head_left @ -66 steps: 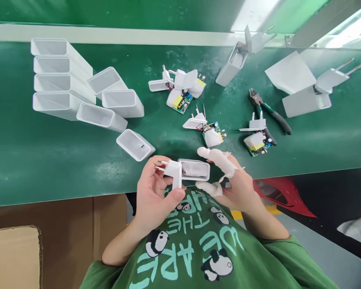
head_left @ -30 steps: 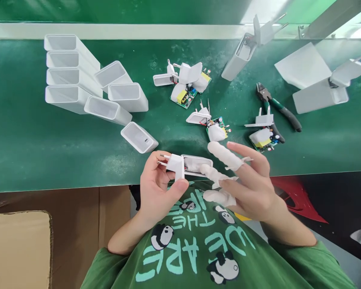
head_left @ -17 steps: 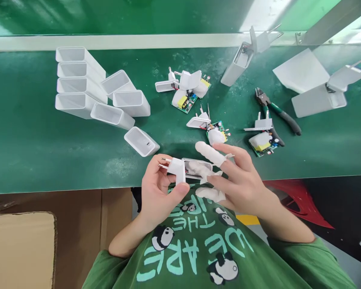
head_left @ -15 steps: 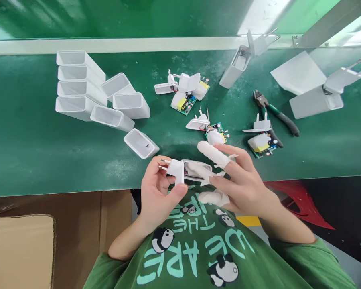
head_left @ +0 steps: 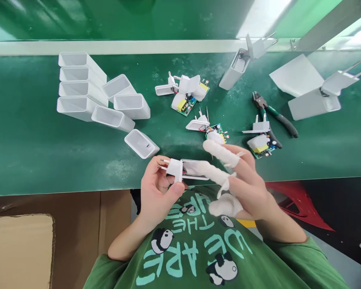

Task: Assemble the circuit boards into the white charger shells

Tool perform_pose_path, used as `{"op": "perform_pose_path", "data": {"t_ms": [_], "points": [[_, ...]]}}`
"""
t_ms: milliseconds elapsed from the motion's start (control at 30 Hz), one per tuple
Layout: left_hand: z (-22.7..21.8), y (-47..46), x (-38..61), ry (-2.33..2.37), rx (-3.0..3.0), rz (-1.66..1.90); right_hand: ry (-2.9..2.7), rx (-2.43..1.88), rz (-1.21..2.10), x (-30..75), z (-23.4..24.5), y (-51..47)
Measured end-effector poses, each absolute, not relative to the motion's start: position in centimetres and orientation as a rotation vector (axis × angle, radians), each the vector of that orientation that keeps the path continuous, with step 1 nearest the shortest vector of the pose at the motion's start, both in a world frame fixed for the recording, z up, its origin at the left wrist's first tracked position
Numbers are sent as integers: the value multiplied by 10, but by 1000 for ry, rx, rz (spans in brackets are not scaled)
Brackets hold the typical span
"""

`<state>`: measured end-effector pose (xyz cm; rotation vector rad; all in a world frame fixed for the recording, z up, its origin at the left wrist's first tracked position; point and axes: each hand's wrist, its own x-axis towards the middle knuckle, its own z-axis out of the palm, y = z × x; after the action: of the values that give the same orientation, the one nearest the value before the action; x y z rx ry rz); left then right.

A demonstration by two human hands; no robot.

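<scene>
From the head camera: holding with the left hand [head_left: 158, 186] a white plastic plug lid with two metal pins [head_left: 175, 168], and along with it an open, long white plastic case [head_left: 195, 177]. Pinching the lid low down with the thumb. Cannot see most of the other left fingers, tucked behind the lid and the case. Reaching over the right end of the case with the right hand [head_left: 246, 188], spread wide, with three fingers wrapped in white. Cannot tell if touching the soft white stuff [head_left: 190, 166] inside the case or only held above it.

Left of the case, can count eight hollow white plastic shells [head_left: 132, 106], four in a neat pile. Behind the case, can find a jumble of white plugs and green circuit boards [head_left: 183, 96], too tangled to sort out. Nearer to the case, can find another green board with a white lump [head_left: 215, 136], partly hidden by the right hand. Right of the case, can see one more green board with a yellow block [head_left: 260, 145], partly covering the green-handled metal pliers [head_left: 279, 115]. Farther right of the case, can see a white shell with a plug hanging out [head_left: 314, 105], with a pin cut off at the edge.
</scene>
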<state>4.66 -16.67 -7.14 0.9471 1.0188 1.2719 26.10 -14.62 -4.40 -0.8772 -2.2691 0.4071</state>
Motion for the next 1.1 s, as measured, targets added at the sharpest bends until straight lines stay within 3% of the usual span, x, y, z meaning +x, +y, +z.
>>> {"op": "perform_pose_path", "data": {"t_ms": [467, 1100], "points": [[-69, -166, 44, 1010, 941, 1209, -2150, -1053, 689, 256, -63, -152], [-57, -165, 40, 1111, 950, 1183, -2111, -1057, 819, 244, -70, -146]]}}
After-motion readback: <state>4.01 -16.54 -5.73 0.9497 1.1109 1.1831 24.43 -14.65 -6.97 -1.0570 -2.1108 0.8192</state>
